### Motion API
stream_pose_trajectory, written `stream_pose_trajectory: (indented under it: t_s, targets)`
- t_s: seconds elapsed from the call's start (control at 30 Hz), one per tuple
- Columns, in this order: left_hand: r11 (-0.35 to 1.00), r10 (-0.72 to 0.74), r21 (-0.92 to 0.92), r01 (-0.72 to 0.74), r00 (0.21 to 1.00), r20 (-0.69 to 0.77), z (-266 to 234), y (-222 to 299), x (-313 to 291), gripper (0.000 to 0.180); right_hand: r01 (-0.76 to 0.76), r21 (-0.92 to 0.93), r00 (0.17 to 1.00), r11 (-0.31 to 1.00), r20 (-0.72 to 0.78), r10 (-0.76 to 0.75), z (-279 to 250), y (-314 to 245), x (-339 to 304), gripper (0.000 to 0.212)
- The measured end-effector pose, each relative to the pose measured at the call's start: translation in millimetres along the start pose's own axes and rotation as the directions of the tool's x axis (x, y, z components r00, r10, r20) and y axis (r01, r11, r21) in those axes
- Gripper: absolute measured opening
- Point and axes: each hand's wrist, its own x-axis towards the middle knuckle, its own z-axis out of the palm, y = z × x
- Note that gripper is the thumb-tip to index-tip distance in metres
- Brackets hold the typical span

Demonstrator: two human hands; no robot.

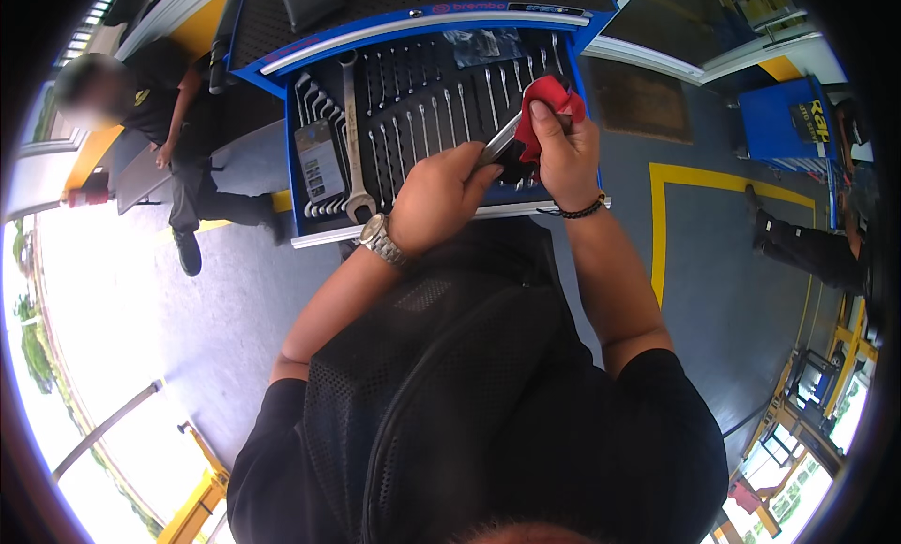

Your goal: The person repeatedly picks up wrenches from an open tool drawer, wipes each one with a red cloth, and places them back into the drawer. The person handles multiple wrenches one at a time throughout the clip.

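Both my hands are over an open drawer (282,240) of a blue tool cabinet. My left hand (436,199) is closed round a shiny steel wrench (501,139); only part of its shaft shows, and its ends are hidden. In my right hand (569,159) a red cloth (556,95) is pinched against the wrench, the thumb pressing on top. Rows of combination wrenches (409,131) lie in the dark tray beneath. A large wrench (353,140) rests lengthwise at the left, beside a printed card (320,161).
A dark box-like object (313,3) sits on the cabinet's black top (375,7). A clear plastic packet (483,46) lies at the drawer's back. To the left, a person (174,122) sits on a bench. Another person (817,253) is at right, near a blue cabinet (784,122).
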Motion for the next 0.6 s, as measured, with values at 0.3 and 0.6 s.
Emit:
stream_pose_trajectory:
  t_s: [0.3,0.6]
  targets:
    - [0.984,0.123,0.128,-0.126,0.992,0.027,-11,-2,0,0.018,-0.093,-0.060,0.977,0.994,0.185,0.102,-29,-16,-7,0.021]
    - [0.701,-0.342,-0.565,0.435,0.901,0.269,-8,-40,2,0.030,-0.330,-0.110,0.940,0.937,0.052,0.337,-93,32,-26,0.019]
